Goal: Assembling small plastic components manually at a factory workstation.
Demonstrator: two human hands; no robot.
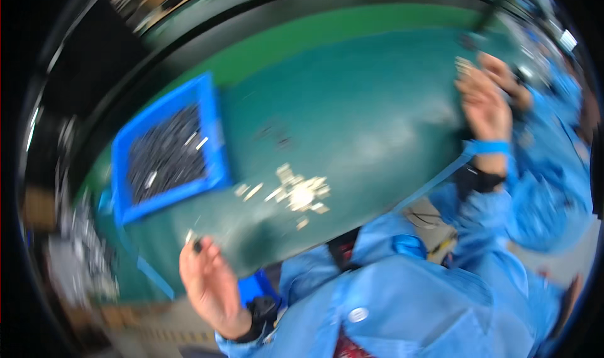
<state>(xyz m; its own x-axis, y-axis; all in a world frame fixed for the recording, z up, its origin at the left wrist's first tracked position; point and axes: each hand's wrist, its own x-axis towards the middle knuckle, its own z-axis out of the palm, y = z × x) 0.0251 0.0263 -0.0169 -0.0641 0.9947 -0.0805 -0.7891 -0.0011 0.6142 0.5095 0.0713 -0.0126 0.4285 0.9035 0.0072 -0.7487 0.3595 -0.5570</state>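
Pale, oblong pieces [302, 195] lie heaped on the smooth green counter [365, 119] near a blue tray [214, 138]; the left hand [211, 281] pinches a small dark piece [197, 246], the right hand [486, 106] blurred pale strips [464, 67].

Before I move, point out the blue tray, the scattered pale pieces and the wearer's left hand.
Blue tray [216, 134]: head view, on its right-hand wall.
Pale pieces [302, 195]: head view, on the dense middle of the cluster.
Left hand [210, 284]: head view, on the palm.
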